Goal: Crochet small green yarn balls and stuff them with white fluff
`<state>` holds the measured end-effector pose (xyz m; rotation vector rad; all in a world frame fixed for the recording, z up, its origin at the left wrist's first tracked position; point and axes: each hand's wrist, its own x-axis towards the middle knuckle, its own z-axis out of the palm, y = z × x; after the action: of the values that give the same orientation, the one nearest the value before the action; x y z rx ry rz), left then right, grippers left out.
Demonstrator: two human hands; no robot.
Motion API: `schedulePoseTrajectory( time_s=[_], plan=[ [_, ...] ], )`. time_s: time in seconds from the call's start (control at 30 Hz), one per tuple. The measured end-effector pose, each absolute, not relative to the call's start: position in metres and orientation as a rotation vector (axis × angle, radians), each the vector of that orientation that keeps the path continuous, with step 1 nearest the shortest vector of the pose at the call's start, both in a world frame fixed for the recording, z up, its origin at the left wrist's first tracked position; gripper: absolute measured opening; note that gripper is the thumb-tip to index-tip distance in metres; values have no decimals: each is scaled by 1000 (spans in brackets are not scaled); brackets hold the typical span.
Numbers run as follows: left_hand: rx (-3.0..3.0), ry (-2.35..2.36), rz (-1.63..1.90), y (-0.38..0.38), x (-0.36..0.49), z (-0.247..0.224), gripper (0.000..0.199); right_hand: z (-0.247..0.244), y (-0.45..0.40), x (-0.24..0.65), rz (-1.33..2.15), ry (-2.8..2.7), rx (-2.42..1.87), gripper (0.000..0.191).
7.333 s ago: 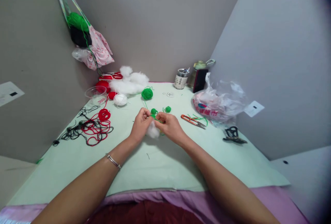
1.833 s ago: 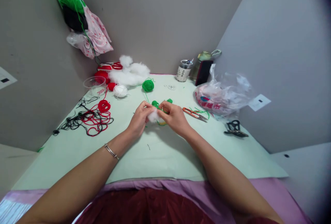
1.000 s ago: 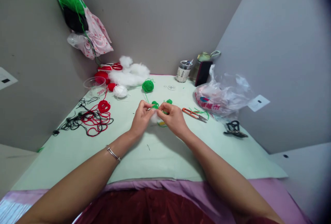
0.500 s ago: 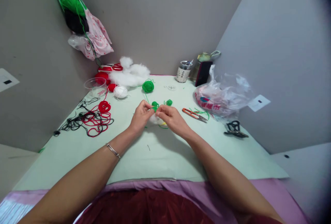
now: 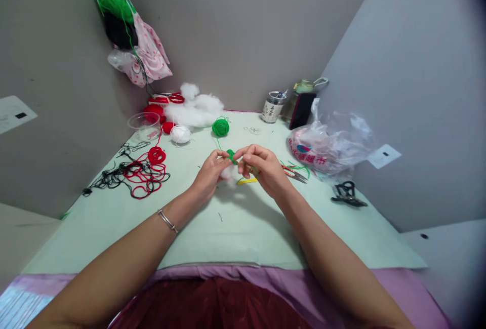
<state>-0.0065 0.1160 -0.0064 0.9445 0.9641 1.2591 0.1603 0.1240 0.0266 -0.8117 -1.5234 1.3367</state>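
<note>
The counter has a smooth, pale-green surface. The right-hand grip is half curled above it, fingertips parted; whether it holds anything cannot be told. The left-hand grip is closed in a pinch. Below the pinch is a fluffy white tuft, compressible by look. The small green yarn piece is located in that pinch, between both grips. Expect it light, soft, flexible and non-slip, with loops prone to snagging; hold it at the edge. Near the right-hand grip lies a slim yellow tool, apparently rigid.
</note>
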Motion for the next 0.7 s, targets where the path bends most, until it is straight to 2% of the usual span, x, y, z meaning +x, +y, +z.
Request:
schedulePoseTrajectory(
  time_s=[0.23,0.33,0.47,0.63,0.7],
  plan=[
    [905,984,1322,117,-9,-7,31,17,121,154,736,-1910,-1096,10],
    [911,979,1335,117,-9,-9,30,13,121,150,716,-1935,-1112,3],
    [938,917,1294,114,-5,-10,31,11,124,151,695,-1885,-1195,5],
    [1010,838,1212,112,-4,-8,44,12,129,160,706,-1804,-1264,4],
    [1042,842,1200,112,-4,-8,48,12,131,162,747,-1794,-1259,9]
  ],
)
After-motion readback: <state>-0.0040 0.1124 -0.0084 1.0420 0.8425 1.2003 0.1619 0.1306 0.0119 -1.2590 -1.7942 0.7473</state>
